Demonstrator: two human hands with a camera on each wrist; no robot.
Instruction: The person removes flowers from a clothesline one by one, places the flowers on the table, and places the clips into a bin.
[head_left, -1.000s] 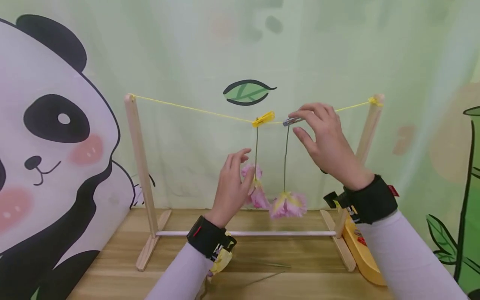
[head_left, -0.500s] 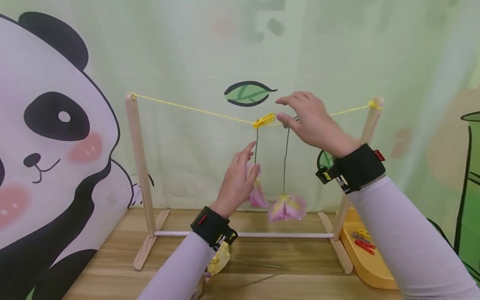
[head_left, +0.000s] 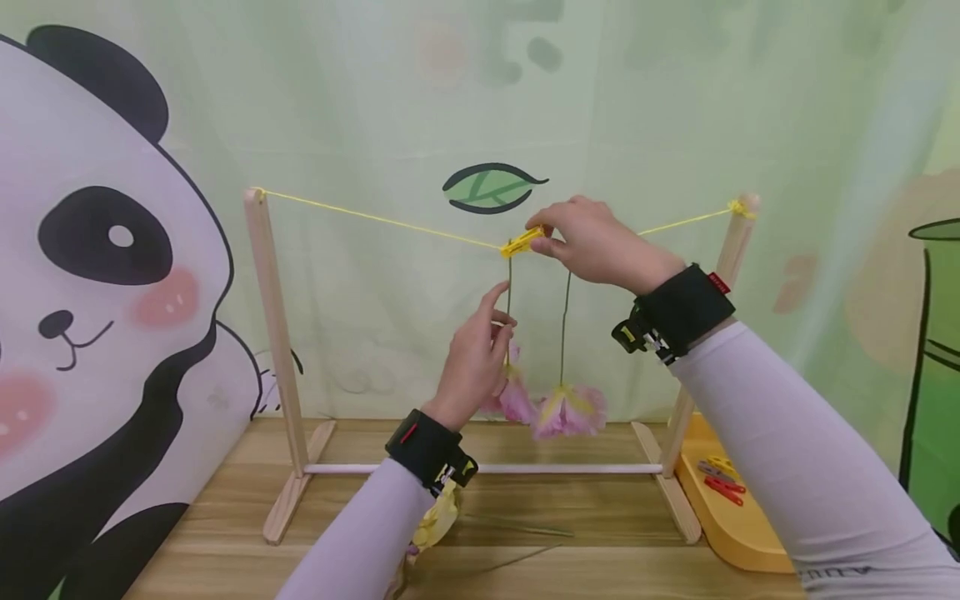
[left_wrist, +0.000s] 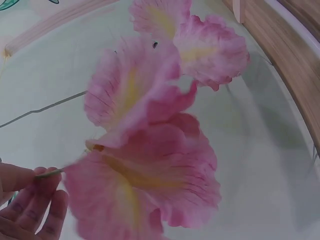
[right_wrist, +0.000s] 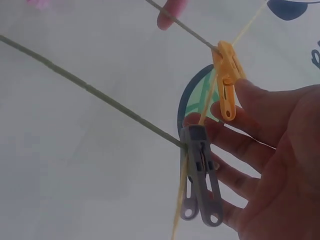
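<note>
Two hands at one hanging flower. Yellow clothespin sits on the yellow string between the posts, a little left of the grey clothespin. Its long axis slants: biting end low and left, handle end up and right, towards the right hand, which is the nearer of the two. Thumb and index finger of that hand pinch the handle end; the remaining fingers lie loosely just beyond the grey clothespin, contact uncertain.

Left hand is below and left of the yellow clothespin, thumb and fingers closed lightly about the left stem, just above the left pink flower. Stem runs nearly plumb up to the biting end, where the string also passes; whether the jaws have parted, cannot tell.

Key relation, as judged: stem roughly upright, clothespin aslant across its top, so a squeeze falls to the right hand and steadying to the left.

Right pink flower hangs from the grey clothespin, just right. Near right, on the tabletop: yellow tray with loose clothespins.
</note>
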